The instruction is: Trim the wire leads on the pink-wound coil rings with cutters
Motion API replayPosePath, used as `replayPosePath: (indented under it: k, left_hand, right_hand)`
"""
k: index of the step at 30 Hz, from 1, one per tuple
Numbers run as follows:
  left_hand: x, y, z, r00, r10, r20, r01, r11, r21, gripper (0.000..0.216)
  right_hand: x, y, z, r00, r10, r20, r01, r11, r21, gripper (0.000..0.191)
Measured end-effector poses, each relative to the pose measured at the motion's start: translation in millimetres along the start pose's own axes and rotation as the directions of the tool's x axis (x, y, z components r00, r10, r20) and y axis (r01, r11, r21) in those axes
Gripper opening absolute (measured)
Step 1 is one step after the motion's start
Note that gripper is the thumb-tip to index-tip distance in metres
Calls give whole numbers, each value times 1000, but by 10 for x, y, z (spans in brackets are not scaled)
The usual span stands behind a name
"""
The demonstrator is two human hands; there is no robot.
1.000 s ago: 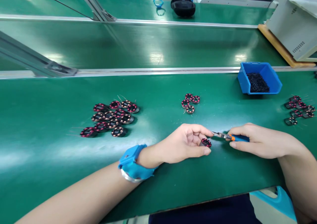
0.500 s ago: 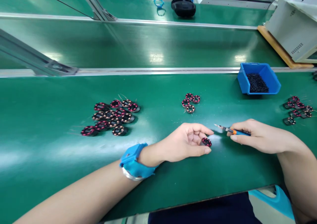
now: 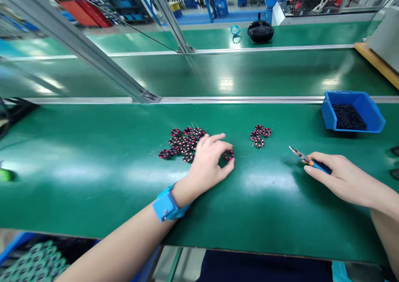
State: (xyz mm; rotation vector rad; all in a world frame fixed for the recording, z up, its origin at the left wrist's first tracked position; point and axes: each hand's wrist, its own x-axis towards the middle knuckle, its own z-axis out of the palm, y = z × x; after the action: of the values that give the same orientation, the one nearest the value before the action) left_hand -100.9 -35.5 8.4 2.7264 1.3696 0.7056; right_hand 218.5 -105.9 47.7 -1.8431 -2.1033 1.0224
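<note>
My left hand [image 3: 209, 160], with a blue band at the wrist, pinches a small black ring-shaped wound coil [image 3: 229, 155] with pink-red marks between thumb and fingers. Just beyond and left of that hand lies a group of several similar coils [image 3: 182, 141], some with coppery marks and fine wire ends sticking out; the hand covers part of it. To the right, a smaller cluster of coils [image 3: 259, 142] rests apart. My right hand [image 3: 330, 171] is closed around pliers [image 3: 313, 162] with blue and orange handles, their pointed jaws facing left above the table.
A blue bin [image 3: 369, 117] of thin dark pieces stands at the back right. Metal frame posts [image 3: 118, 72] and a rail cross behind the green table [image 3: 249, 215]. Dark parts [image 3: 395, 151] sit at the right edge. Below the table at left is a crate of green rings [image 3: 37, 263].
The view has swung left. My left hand has moved left with the coil, from near the pliers to beside the larger group. My right hand still grips the pliers.
</note>
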Motion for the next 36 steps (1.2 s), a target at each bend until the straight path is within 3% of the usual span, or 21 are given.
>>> replayPosePath:
  k: [2,4,9,12,21,24,26,29,33,36]
  left_hand:
    - [70,-95,-32,992,-32,-119,48,990,132,24]
    - [181,-96,-6,987,-22,-161,41,993,110,34]
    - [465,66,268,999,-19,49,31,968,-250,43]
    - [528,97,388,997,-38,73,62,927,-369,37]
    - [561,131,423,993,90,77,-53,920,-388,38]
    - [577,184,414,996,19,84,22,886,-463,23]
    - [545,256,364,990,-109,89,140,827,-544,18]
    - [436,462,252,957,-242,161,283,650,-705,27]
    - [283,812,209,923,-155,353,385,412,-826,26]
    - [231,970,289,903,-130,409,427,365,-827,23]
  right_hand:
    - [-4,0,5,1000,-5,-13,5,1000,-9,34]
    - [-2,-5,3,999,-20,-33,19,1000,-20,34]
    - [14,-36,-5,997,-47,-54,46,999,-17,32]
    - [22,-56,6,998,-40,-57,39,999,-20,31]
    - [40,-85,49,998,-22,-54,23,1000,20,33]
    - [64,-50,56,997,-33,-63,35,998,42,33]
    - [85,-21,73,996,-40,-74,48,992,114,33]
    - [111,-30,142,995,-8,-103,44,934,356,33]
    - [127,-190,313,990,19,-141,76,771,632,36]
    - [155,-318,437,979,49,-196,106,704,702,35]
